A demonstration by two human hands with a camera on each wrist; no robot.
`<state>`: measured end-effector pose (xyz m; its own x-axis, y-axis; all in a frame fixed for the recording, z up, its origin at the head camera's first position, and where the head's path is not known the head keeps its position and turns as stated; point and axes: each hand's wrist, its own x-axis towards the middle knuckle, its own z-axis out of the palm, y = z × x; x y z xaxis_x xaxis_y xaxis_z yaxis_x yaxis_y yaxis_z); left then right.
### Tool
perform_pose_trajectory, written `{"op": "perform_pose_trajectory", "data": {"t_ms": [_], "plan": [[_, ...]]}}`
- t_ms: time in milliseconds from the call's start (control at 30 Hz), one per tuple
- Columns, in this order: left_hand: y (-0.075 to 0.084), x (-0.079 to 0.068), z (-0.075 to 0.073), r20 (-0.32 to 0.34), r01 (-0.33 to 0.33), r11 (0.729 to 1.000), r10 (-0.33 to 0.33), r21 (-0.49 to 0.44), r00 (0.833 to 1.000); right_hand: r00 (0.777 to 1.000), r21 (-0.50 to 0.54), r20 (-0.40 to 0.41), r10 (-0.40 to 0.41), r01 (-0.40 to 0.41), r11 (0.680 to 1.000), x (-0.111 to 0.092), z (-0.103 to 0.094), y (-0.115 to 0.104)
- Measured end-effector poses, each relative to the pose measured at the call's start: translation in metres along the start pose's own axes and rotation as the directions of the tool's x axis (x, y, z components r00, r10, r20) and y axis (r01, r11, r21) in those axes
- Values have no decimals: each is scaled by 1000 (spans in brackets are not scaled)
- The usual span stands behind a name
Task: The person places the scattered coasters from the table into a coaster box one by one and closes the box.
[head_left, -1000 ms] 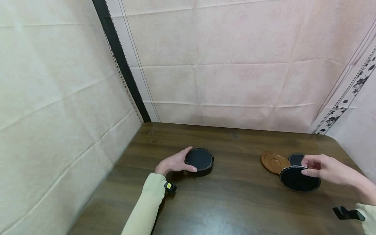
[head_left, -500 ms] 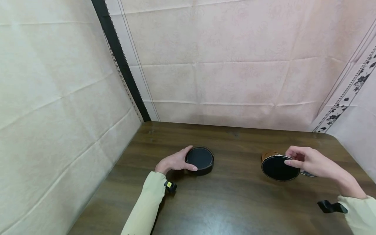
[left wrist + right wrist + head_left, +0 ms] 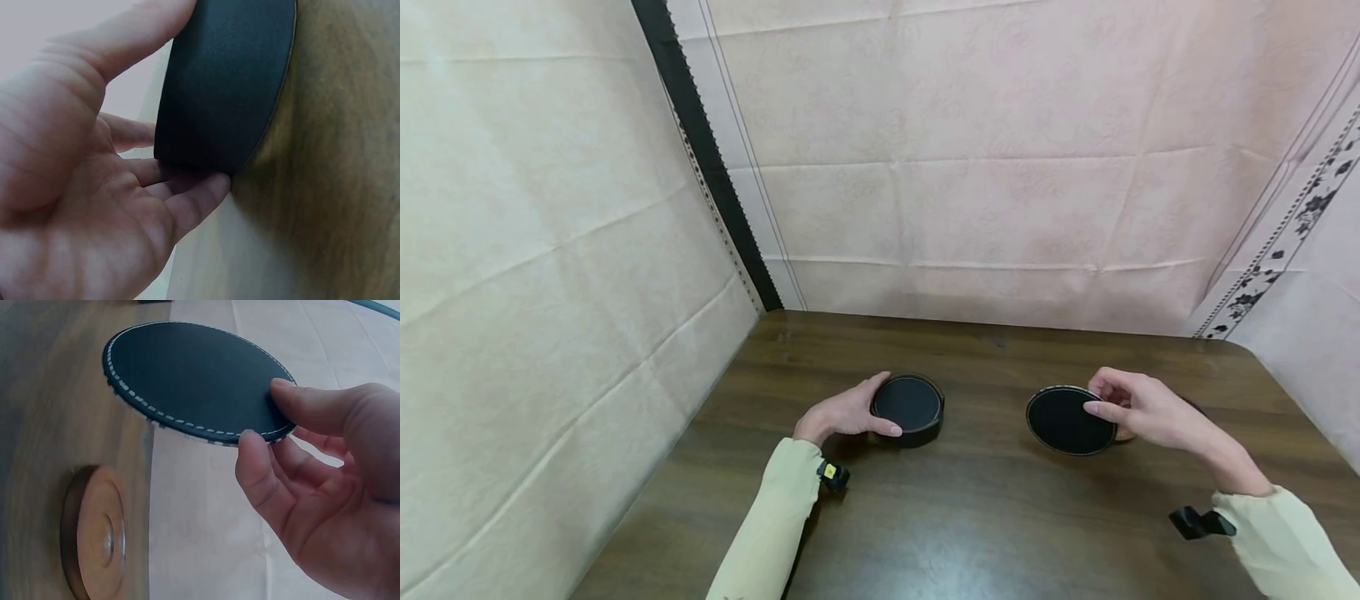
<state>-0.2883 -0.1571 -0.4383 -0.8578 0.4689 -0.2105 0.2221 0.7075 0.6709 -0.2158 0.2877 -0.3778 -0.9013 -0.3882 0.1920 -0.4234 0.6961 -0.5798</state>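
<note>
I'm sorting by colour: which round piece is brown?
The ridged disc on the table; the coaster pinched in the right hand and the round holder the left hand grips are black.

Cloth-screened booth, wider room type unclear: creased pale-pink patterned cloth sheet (image 3: 992, 183) stood behind brown wood-grain bench (image 3: 970, 508), creased off-white cloth sheet (image 3: 550, 275) walled its left.

A wooden desk (image 3: 992, 500) lies below the hands (image 3: 844, 414); creased cloth (image 3: 1000, 200) hangs beyond and either side, glare (image 3: 947, 575) nearer.
</note>
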Motion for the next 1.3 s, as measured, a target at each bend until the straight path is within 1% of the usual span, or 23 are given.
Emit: {"op": "perform_pose_trajectory", "data": {"t_ms": [200, 367, 500, 800, 967, 1167, 1300], "plan": [[-1, 1, 0, 0, 7, 1000, -7, 6, 1000, 1000, 10, 7, 23, -23, 1000, 6, 7, -2], [-1, 2, 0, -2, 6, 1000, -6, -1, 1000, 1000, 0, -20, 10, -10, 1000, 9, 10, -4], [-2, 2, 1, -5, -3, 1000, 3, 0, 1000, 1000, 19, -25, 1, -1, 1000, 11, 15, -6], [-5, 1, 2, -10, 3, 1000, -3, 5, 1000, 1000, 121, -25, 11, -8, 993, 19, 33, -9], [-4, 0, 2, -7, 2, 1000, -2, 4, 1000, 1000, 149, -19, -8, 11, 989, 29, 44, -11], [-3, -2, 1, -5, -1, 1000, 1, -4, 1000, 1000, 231, -11, -6, 8, 973, 45, 59, -20], [-2, -1, 1, -6, -4, 1000, 4, 0, 1000, 1000, 278, -6, -8, 10, 961, 57, 68, -28]]}}
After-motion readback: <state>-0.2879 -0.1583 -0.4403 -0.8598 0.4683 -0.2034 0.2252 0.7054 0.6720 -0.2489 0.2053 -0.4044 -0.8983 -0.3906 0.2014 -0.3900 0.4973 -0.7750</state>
